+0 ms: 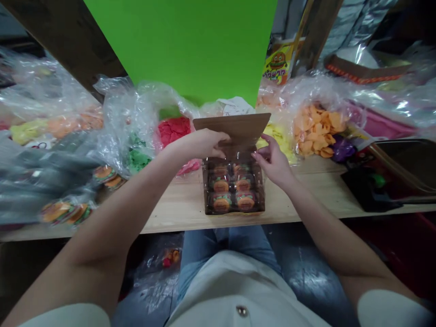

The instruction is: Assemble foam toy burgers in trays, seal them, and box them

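Note:
A cardboard display box [235, 212] stands on the wooden table in front of me with its brown lid [235, 121] raised. Inside, several toy-like burgers [222, 200] in clear wrapping sit in two columns. My left hand [206, 143] reaches over the box's back left, fingers apart in front of the lid. At the back right corner, my right hand [272, 161] has its thumb and fingers closed around the box's edge by the lid. Part of the back row lies in shadow.
Clear bags hold red pieces [174, 131], green pieces [137, 152] and orange pieces [316, 129] along the back. Wrapped burgers [64, 212] lie at left. A green panel [190, 45] rises behind the box, and a dark tray [402, 168] stands at right.

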Tool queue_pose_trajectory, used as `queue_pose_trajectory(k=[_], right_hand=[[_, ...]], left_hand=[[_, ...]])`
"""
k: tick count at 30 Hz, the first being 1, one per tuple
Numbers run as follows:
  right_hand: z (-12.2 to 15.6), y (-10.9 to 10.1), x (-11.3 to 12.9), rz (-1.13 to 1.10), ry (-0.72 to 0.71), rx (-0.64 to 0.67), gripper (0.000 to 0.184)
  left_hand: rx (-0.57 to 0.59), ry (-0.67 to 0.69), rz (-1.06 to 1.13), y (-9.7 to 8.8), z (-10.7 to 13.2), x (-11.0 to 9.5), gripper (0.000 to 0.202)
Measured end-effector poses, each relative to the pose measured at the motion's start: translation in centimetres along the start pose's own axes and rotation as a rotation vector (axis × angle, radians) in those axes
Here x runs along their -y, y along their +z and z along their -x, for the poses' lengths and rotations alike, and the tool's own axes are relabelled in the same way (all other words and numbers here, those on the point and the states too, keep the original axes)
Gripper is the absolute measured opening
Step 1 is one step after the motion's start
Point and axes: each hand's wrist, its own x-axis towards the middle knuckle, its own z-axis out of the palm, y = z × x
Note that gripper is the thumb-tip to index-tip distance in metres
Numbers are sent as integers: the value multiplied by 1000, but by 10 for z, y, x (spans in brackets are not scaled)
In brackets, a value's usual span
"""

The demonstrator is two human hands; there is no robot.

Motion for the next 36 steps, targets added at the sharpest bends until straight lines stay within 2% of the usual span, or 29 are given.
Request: queue_pose_trajectory(k=[2,3,5,7,8,10,13,16,20,22,26,30,32,36], right_hand=[[3,3,-7,65,-14,-35,59],[5,5,-10,122,-30,-70,57],[9,7,-16,240,-78,-132,54],[11,8,-23,328,-116,-165,49],[10,9,-26,359,-123,-167,48],[6,12,-33,391,-124,-140,48],[0,17,-36,360,-105,-60,56],[-1,23,-32,385,-63,-85,56],[0,31,-22,517,-5,-141,39],[-3,36,-17,540,22,-147,36],[-13,46,-11,596,125,-160,34],[-16,53,-7,654,279,-102,36],[-12,56,-5,671,270,-80,40],[-1,62,-1,829,94,-69,55]], left_hand=[[-139,-16,13,12,7,1,66],[-255,-41,15,22,13,-3,67],[-517,-127,30,49,29,-17,63],[-686,-215,82,85,50,-36,58],[-694,-220,114,104,59,-45,61],[-612,-235,147,137,73,-60,67],[-513,-277,118,163,79,-72,67],[-482,-346,53,163,77,-76,62],[-516,-465,0,160,80,-82,55],[-547,-481,28,162,83,-83,51],[-607,-422,143,167,80,-73,46],[-601,-314,212,168,72,-52,43],[-594,-277,218,169,72,-41,37],[-548,-228,218,170,82,-25,34]])
